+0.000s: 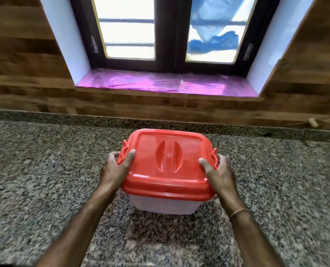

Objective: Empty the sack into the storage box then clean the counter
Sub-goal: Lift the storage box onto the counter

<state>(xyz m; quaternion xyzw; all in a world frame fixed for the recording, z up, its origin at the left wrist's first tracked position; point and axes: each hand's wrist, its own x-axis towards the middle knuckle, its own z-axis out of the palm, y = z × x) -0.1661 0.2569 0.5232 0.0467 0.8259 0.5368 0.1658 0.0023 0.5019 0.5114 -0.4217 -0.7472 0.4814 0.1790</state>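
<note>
On the granite counter (44, 180): storage box (166, 206), red lid (168, 164) on, gripped both sides by left hand (117, 168) and right hand (219, 173).

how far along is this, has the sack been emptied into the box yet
Cannot tell about the emptying: no sack is in view and the red lid is on the storage box, hiding its contents. In hand: the left hand and right hand grip the lid's two sides at the side clips. The granite counter shows no obvious spill, though wiping cannot be confirmed.
</note>
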